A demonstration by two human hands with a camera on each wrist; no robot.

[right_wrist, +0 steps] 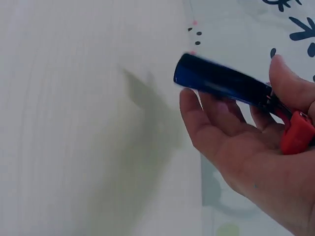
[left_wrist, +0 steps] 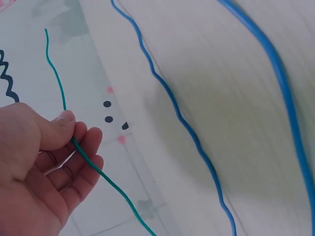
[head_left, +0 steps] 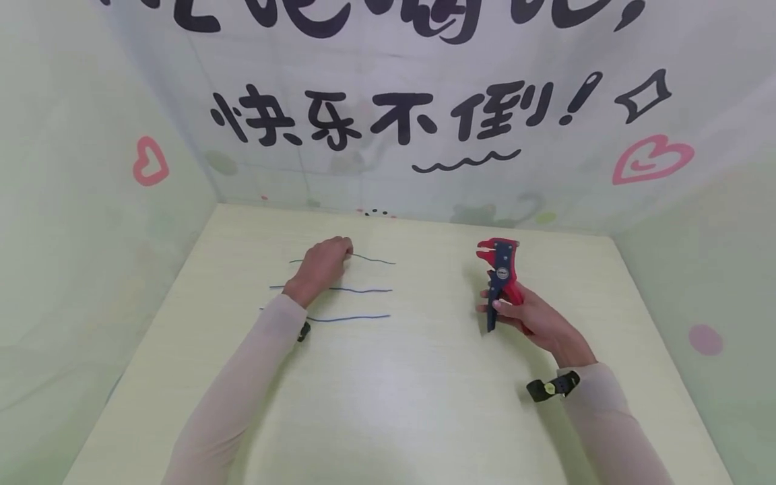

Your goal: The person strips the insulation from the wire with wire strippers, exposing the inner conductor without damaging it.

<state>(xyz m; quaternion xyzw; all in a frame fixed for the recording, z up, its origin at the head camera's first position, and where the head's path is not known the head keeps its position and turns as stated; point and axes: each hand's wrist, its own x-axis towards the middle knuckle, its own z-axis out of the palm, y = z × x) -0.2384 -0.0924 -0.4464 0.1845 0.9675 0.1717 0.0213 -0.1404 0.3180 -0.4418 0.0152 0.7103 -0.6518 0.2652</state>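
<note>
Between thumb and fingers, my left hand (head_left: pixel 323 265) pinches a thin green wire (left_wrist: pixel 114 187), whose two ends stick out on either side of the hand. Nearer to me, a blue wire (head_left: pixel 364 291) and a thicker-looking blue wire (head_left: pixel 351 318) lie side by side on the table, partly hidden under the left wrist and sleeve. My right hand (head_left: pixel 536 316) holds a red and dark blue wire stripper (head_left: pixel 504 266) by its handles, head pointing away from me. In the right wrist view one blue handle (right_wrist: pixel 216 76) lies along the fingers.
The pale wooden table (head_left: pixel 388 417) is enclosed at the back and sides by a printed white cloth (head_left: pixel 376 182) with black lettering and pink hearts. Each wrist wears a black strap, the right one (head_left: pixel 553 386) plainly visible.
</note>
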